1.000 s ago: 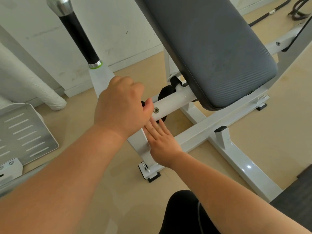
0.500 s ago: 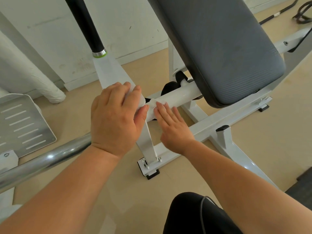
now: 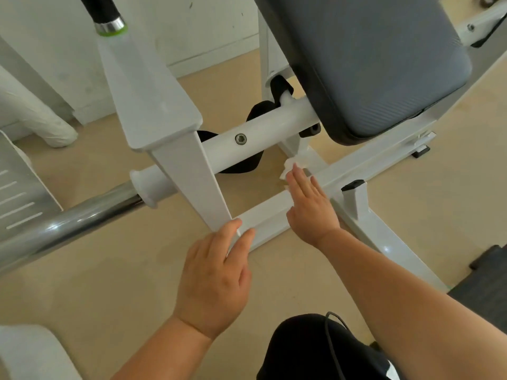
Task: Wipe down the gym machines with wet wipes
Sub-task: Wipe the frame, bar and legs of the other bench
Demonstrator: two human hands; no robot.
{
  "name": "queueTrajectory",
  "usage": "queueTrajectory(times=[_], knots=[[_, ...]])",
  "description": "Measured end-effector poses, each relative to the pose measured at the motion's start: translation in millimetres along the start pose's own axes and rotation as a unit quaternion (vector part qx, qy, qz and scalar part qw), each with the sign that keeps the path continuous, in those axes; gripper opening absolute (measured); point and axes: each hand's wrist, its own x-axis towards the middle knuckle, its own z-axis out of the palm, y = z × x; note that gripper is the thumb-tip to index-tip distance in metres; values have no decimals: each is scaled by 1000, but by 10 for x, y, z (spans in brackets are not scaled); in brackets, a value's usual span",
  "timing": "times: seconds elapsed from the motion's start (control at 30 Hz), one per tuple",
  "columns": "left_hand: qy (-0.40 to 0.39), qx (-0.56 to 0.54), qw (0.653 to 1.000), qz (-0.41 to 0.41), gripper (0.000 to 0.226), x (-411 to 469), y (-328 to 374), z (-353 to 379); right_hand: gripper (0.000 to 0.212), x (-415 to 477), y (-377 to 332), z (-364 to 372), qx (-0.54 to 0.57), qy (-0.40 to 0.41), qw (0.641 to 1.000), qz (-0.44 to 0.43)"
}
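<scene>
Flat hands on the base bar point(image 3: 263, 215).
It runs lower-left to upper-right; your right hand point(image 3: 310, 208) presses the wet wipe point(image 3: 295, 161), left hand point(image 3: 216, 272) rests unclenched.

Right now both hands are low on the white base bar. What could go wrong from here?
1. The wipe is bunched beyond the right hand fingertips; it may slip out, leaving bare fingers on the base bar.
2. The left hand touches the bar right at the upright post; a push forward could jam fingers there.
3. The lever arm overhangs; rising could bump it.
</scene>
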Motion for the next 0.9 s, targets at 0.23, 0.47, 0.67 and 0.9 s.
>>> queueTrajectory(times=[0.23, 0.47, 0.67, 0.9], knots=[[-296, 166, 938, -67, 81, 256, -85, 422, 88, -51, -174, 819, -127, -227, 951, -168], [-327, 212, 918, -75, 80, 300, -207, 733, 89, 82, 57, 1005, -199, -187, 955, -113], [-328, 225, 915, -72, 72, 197, -262, 785, 92, 83, 489, 844, -161, -175, 966, 105], [-325, 205, 919, -92, 72, 152, -253, 827, 94, -117, -171, 1120, -178, -209, 941, -197]])
